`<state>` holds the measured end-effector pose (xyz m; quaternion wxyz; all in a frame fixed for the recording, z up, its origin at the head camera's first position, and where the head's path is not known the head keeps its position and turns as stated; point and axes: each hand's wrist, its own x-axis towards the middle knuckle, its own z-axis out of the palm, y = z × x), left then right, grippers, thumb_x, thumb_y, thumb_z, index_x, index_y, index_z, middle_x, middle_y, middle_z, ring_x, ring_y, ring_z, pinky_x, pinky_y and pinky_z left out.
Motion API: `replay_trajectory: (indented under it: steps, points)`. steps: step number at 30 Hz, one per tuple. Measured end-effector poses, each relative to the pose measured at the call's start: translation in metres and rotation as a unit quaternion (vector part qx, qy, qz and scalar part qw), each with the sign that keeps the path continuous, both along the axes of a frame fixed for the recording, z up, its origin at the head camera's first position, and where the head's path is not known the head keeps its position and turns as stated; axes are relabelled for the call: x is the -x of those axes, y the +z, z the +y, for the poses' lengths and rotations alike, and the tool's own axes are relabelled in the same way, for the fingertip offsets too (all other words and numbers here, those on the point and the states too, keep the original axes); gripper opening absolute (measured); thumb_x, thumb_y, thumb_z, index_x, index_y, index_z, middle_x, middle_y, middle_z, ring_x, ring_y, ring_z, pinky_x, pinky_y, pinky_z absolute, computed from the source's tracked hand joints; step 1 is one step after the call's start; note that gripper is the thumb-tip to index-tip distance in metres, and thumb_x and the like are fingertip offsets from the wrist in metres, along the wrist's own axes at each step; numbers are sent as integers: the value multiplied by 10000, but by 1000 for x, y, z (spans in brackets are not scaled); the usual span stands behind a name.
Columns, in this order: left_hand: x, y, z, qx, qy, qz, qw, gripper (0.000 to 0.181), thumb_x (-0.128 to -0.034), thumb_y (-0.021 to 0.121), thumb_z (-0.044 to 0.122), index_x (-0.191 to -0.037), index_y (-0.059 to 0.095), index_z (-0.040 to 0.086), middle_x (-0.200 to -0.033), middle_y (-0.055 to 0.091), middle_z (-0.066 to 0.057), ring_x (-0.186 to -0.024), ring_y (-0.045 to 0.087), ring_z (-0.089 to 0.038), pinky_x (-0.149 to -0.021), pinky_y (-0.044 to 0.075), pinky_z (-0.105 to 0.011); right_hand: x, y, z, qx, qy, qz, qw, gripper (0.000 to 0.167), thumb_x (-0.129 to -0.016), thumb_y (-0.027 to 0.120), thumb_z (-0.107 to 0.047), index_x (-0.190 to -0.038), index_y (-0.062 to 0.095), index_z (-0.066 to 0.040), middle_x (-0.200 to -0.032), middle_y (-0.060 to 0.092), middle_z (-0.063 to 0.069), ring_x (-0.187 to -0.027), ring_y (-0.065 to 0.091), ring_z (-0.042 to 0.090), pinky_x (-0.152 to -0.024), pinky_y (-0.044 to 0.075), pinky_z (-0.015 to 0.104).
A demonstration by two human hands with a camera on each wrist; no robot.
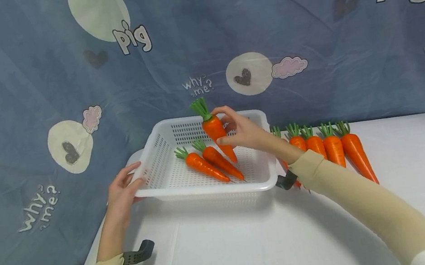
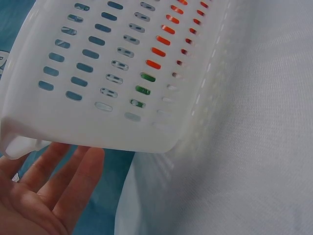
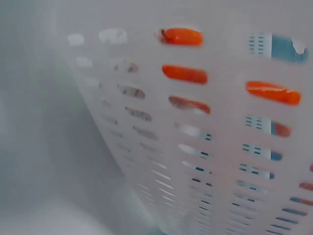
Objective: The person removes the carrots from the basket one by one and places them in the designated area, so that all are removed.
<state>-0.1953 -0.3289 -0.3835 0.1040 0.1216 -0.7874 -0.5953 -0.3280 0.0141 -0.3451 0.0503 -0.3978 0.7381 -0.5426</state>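
Note:
A white perforated plastic basket [image 1: 209, 190] stands on the table with two carrots, a left carrot [image 1: 203, 166] and a right carrot [image 1: 221, 161], lying slanted inside it. At its left end my left hand [image 1: 120, 190] grips the rim. The left wrist view shows the fingers [image 2: 80, 181] of that hand beneath the rim. My right hand [image 1: 241, 130] pinches another carrot [image 1: 214, 128] between thumb and fingers, green top up and tip down, over the basket's right half. In the right wrist view the basket's slotted wall [image 3: 225, 127] hides this hand.
To the right of the basket, several carrots [image 1: 334, 151] lie side by side on the white table [image 1: 230, 249], partly behind my right forearm. A blue printed cloth [image 1: 169, 65] hangs behind the table and down its left side.

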Motion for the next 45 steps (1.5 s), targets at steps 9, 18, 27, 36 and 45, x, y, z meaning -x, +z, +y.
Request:
replay_trajectory:
  steps: [9, 18, 27, 36, 45]
  points:
    - [1, -1, 0, -6, -20, 52, 10000, 536, -930, 596, 94, -1449, 482, 164, -1320, 559, -126, -948, 620, -100, -682, 558, -279, -12, 1, 5, 429, -350, -280, 9981, 683, -863, 735, -88, -1435, 390, -233, -1238, 568, 132, -1031, 617, 298, -662, 570, 485]
    - [1, 0, -1, -4, 59, -47, 10000, 534, -925, 605, 100, -1441, 495, 179, -1306, 566, -98, -945, 612, -98, -675, 554, -270, -33, 9, 10, 1121, -657, -560, 9899, 683, -875, 681, 18, -1449, 344, -134, -1295, 543, 200, -1073, 582, 380, -702, 537, 594]
    - [2, -5, -3, -10, 56, 83, 9999, 500, -912, 640, 149, -1398, 546, 222, -1255, 601, -61, -981, 610, -139, -678, 557, -285, -55, 22, 18, 1532, -959, -620, 9816, 669, -886, 661, 41, -1454, 330, -82, -1318, 526, 228, -1066, 563, 422, -716, 522, 616]
    - [15, -22, -14, 92, 72, 59, 9999, 511, -921, 653, 201, -1411, 529, 280, -1275, 591, -47, -1037, 613, -174, -704, 562, -300, -45, 7, 26, 1982, -1256, -306, 9716, 677, -864, 693, 29, -1445, 383, -130, -1294, 560, 171, -1053, 591, 332, -676, 541, 580]
    - [3, -3, 1, 47, 174, 52, 9998, 483, -916, 632, 147, -1387, 553, 219, -1258, 602, -69, -981, 612, -144, -676, 561, -284, -54, 11, 35, 2472, -1386, -156, 9589, 671, -876, 683, 9, -1450, 379, -160, -1283, 566, 128, -1112, 590, 284, -731, 572, 439]
